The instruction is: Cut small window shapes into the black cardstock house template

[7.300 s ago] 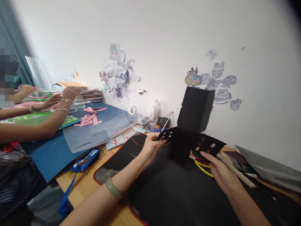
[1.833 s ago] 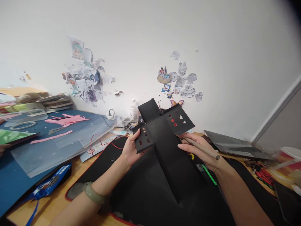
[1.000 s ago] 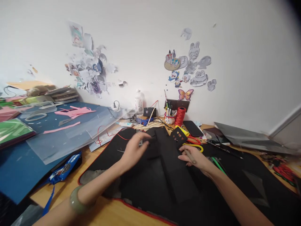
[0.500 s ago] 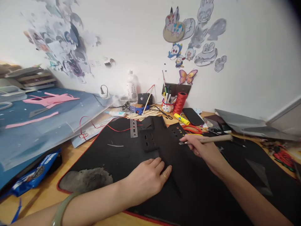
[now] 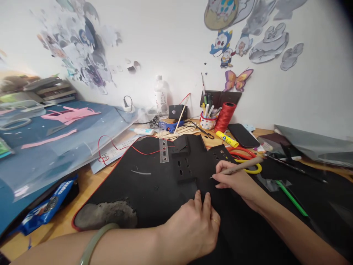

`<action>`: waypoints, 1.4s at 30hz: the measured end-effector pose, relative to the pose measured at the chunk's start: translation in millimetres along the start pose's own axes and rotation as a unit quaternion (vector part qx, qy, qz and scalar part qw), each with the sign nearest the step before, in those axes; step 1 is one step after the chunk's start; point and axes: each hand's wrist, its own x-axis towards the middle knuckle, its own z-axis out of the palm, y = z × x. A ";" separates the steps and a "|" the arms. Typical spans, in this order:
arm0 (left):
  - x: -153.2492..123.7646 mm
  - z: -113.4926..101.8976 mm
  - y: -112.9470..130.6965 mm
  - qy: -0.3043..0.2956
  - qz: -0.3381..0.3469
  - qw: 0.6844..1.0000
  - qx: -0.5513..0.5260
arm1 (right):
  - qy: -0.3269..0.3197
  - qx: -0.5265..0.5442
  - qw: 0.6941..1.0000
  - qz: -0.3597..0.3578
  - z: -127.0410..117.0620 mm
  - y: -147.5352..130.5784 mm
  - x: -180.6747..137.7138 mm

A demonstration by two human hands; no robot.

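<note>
A black cross-shaped cardboard sheet (image 5: 190,162) with small cut-out holes lies flat on a large black mat (image 5: 143,180). My left hand (image 5: 193,228) rests palm down on the near part of the sheet, fingers stretched out and pressing it. My right hand (image 5: 237,180) pinches a wooden-handled craft knife (image 5: 239,166). Its tip touches the sheet near the right flap.
A clear ruler (image 5: 163,150) lies on the mat. Behind it are a plastic bottle (image 5: 161,96), wooden sticks (image 5: 176,130), a pen cup (image 5: 207,120), a red thread spool (image 5: 225,117), a phone (image 5: 242,134) and scissors (image 5: 246,162). A blue board with pink paper strips (image 5: 63,117) is at left.
The black sheet was held up in both hands, then laid flat on the mat. My left hand slid nearer to press it down; my right hand brought the knife tip onto it.
</note>
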 end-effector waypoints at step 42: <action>-1.9 -2.9 2.6 0.032 0.049 0.998 0.003 | 0.030 -0.203 0.972 -0.111 1.3 22.6 -16.1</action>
